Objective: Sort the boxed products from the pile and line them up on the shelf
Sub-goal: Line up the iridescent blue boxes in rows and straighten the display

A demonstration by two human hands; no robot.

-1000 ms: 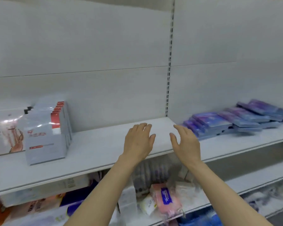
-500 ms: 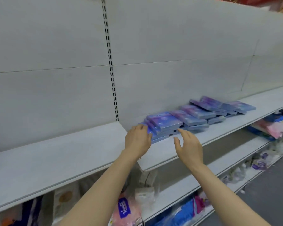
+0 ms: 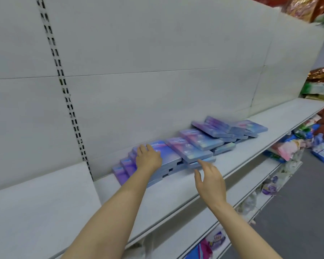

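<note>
Both hands open: left hand point(image 3: 148, 160) flat on boxes point(image 3: 198, 144), right hand point(image 3: 210, 181) hovering.

Two bare forearms enter from the bottom edge of the view, each ending in a bare hand. The left hand point(image 3: 148, 158) and the right hand point(image 3: 210, 182) carry no gloves, rings, watch or bracelet. No sleeve shows on either arm up to where the picture cuts them off near the elbow. The fingers point(image 3: 201, 162) are slender with short, unpainted nails as far as the blur allows.
</note>
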